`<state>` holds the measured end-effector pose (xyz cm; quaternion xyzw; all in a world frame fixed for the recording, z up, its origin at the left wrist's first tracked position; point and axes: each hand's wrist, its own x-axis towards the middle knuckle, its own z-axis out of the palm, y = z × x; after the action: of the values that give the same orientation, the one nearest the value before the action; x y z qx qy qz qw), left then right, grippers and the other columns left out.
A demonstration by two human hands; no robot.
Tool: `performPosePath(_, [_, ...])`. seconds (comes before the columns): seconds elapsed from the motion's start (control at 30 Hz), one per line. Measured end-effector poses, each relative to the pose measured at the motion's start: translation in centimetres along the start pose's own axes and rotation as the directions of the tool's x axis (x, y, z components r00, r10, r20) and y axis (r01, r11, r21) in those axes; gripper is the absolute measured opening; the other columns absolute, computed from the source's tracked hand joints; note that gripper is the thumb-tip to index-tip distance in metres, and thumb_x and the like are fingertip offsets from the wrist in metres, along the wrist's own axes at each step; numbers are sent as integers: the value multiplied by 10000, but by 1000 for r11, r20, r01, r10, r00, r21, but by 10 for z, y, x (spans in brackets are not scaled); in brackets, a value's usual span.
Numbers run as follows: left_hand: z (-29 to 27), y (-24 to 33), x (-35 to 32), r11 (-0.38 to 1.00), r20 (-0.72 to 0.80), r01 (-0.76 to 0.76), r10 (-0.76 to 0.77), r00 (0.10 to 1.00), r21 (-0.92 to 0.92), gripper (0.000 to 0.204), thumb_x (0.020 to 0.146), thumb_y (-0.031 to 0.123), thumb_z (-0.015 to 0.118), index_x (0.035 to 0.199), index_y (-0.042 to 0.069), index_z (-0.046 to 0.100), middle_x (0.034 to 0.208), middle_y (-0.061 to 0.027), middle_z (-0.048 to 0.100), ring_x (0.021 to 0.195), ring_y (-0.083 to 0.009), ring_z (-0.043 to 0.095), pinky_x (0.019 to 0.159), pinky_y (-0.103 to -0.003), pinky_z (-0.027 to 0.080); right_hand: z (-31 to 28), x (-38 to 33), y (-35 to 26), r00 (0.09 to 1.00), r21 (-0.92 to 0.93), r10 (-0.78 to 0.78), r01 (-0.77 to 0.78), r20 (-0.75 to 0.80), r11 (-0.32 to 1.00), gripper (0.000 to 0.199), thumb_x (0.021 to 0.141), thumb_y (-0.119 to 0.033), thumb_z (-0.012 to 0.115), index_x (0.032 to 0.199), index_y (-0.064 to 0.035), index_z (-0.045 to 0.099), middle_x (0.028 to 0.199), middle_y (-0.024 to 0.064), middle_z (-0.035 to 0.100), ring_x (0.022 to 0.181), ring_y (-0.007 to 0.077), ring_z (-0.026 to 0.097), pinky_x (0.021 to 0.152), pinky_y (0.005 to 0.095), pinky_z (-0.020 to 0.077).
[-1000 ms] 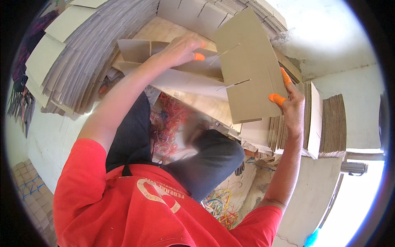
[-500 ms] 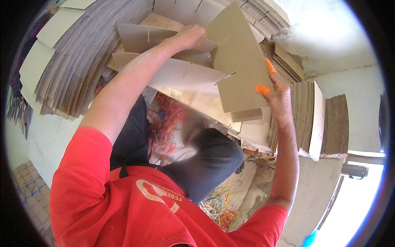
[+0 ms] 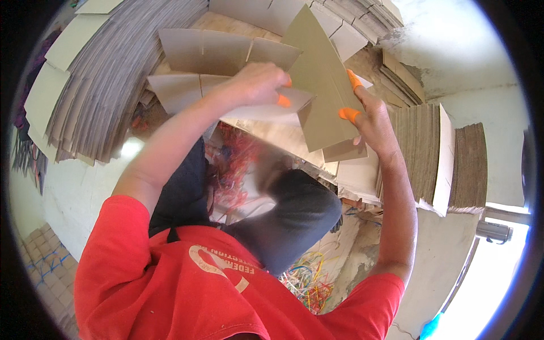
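My right hand (image 3: pixel 374 122), with orange covers on thumb and finger, grips the right edge of a tall tan cardboard panel (image 3: pixel 323 85), which stands tilted over the work board. My left hand (image 3: pixel 258 85), also with orange fingertip covers, is closed over the top edge of the nearer slotted cardboard strip (image 3: pixel 175 93), where it meets the panel. Behind it a second slotted strip (image 3: pixel 187 48) stands on edge, its right end reaching the panel. The slots where panel and strips meet are partly hidden by my left hand.
Tall stacks of cardboard pieces stand at the left (image 3: pixel 113 73) and at the right (image 3: pixel 419 153). More slotted strips (image 3: pixel 272 14) lie at the far side. My bent legs are below the wooden board (image 3: pixel 277 133). Red shredded strips (image 3: pixel 232 158) and coloured straps (image 3: pixel 309 280) lie on the floor.
My left hand has moved from the farther strip to the nearer one, toward me and slightly right. My right hand and the panel have shifted a little left.
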<state>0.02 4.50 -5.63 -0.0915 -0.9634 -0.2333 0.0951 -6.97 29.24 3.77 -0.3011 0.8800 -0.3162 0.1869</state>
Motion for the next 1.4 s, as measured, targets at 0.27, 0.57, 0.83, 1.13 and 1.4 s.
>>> performPosePath(0.27, [25,-3,-2,999,47,-32,31,998,15,98,741,63,697,836,42,705,758,-216,657,763,-398,654,645,-488,493,-3,20,-24,991,44,-34,29,126,999,665,805,50,608,1431,-26,397,900,73,618,593,119,571,374,241,482])
performPosePath(0.57, [28,-5,4,999,51,-35,33,998,34,91,737,88,711,813,43,689,741,-197,652,745,-397,643,638,-487,489,52,11,38,976,-347,48,30,212,937,780,834,3,610,1510,-85,229,821,176,644,579,242,628,488,344,503])
performPosePath(0.83, [9,4,-8,998,4,-57,57,998,-13,371,744,223,756,1070,84,646,989,-161,659,907,-342,629,770,-450,497,35,-47,44,815,-586,-371,47,-446,809,682,856,-265,718,1460,-232,404,888,153,670,676,300,641,581,403,521])
performPosePath(1.13, [15,17,-25,979,-247,-204,196,949,-10,608,721,175,785,1277,77,558,1184,-148,613,1122,-319,558,940,-393,472,-167,-165,163,585,-504,310,-808,-750,306,737,761,-480,751,1309,-26,557,1221,198,623,1144,312,582,939,446,454])
performPosePath(1.4, [-6,7,-45,997,-215,-63,51,975,-51,563,731,161,778,1249,54,588,1177,-158,613,1102,-324,573,925,-391,471,-225,-207,216,759,-308,151,-426,-633,851,340,849,-130,658,1178,-44,650,860,160,697,733,170,641,631,372,508])
